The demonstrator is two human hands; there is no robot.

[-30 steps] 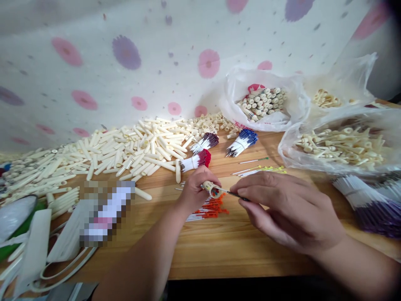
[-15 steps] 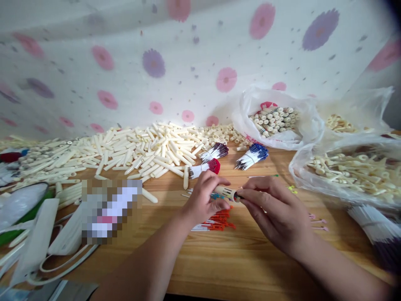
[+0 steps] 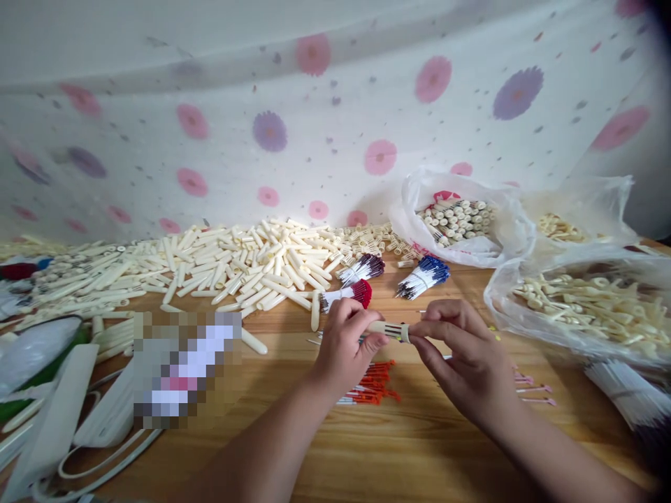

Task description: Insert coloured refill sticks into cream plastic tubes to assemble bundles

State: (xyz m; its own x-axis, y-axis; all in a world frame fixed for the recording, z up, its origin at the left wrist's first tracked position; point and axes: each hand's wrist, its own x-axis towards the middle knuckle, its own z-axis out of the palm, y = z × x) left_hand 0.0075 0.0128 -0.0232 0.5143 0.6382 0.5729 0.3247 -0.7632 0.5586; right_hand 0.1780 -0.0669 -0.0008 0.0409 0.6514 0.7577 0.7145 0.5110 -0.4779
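Note:
A cream slotted pen barrel (image 3: 392,329) lies nearly level between my two hands. My left hand (image 3: 343,349) is closed round its left part, thumb and forefinger gripping it. At its right end, the fingertips of my right hand (image 3: 464,356) are pinched together against the opening; what they hold, if anything, is hidden. Dark slots show along the barrel. Below my left hand lie orange-ended pen refills (image 3: 374,384). Behind it are bundled refills with red ends (image 3: 346,294), dark purple ends (image 3: 361,269) and blue ends (image 3: 423,276).
Cream pen tubes (image 3: 262,265) are heaped along the back. Plastic bags (image 3: 524,241) of pen parts stand at the right, near a bundle of white refills (image 3: 623,398). Pink-ended refills (image 3: 537,390) lie beside my right hand. A white power strip (image 3: 60,412) and cables are at left.
The view has tilted up slightly. The barrel has turned to lie more level, its open end no longer facing me, and my right fingertips have moved right up against that end.

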